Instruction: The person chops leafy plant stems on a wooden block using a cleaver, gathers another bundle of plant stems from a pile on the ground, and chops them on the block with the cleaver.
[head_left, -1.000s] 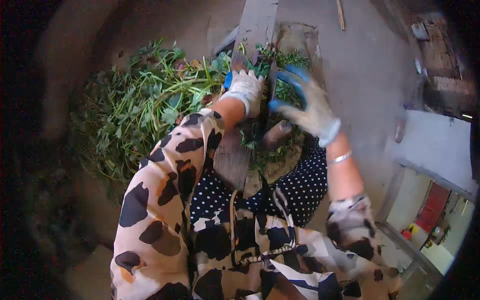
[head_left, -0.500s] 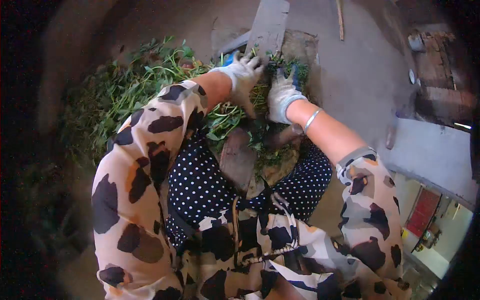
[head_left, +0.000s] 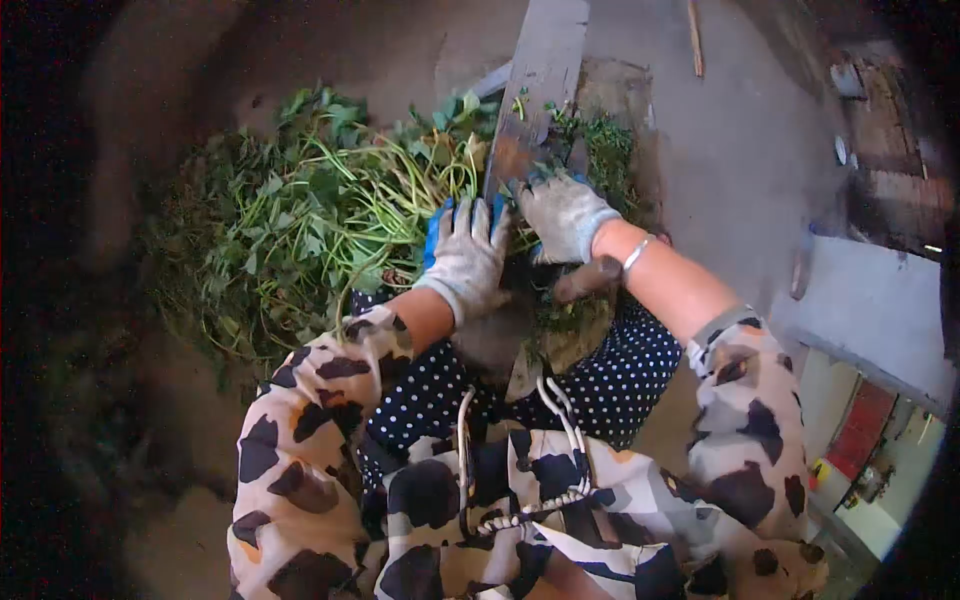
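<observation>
My left hand (head_left: pixel 465 250), in a white glove with blue on the fingers, lies with fingers stretched forward at the cut or near end of a bunch of leafy green vines (head_left: pixel 375 205). Beside it, my right hand (head_left: pixel 568 215), gloved too, is bent over some greens, its fingers curled; what lies under them is hidden. Between and beyond the hands a long wooden plank (head_left: pixel 545 60) runs away from me. A brown rounded handle (head_left: pixel 587 278) sticks out below my right hand, apart from its fingers. Finely chopped greens (head_left: pixel 608 150) lie right of the plank.
A large heap of vines (head_left: pixel 250 230) spreads over the floor on the left. To the right are a pale slab (head_left: pixel 870 310), a red panel (head_left: pixel 862 430) and stacked boards (head_left: pixel 890 120). A thin stick (head_left: pixel 695 40) lies on the floor ahead.
Both hands have drawn back toward me, away from the plank's far part. The vines on the left now reach closer to the plank. My right fingers, earlier stretched, are now curled.
</observation>
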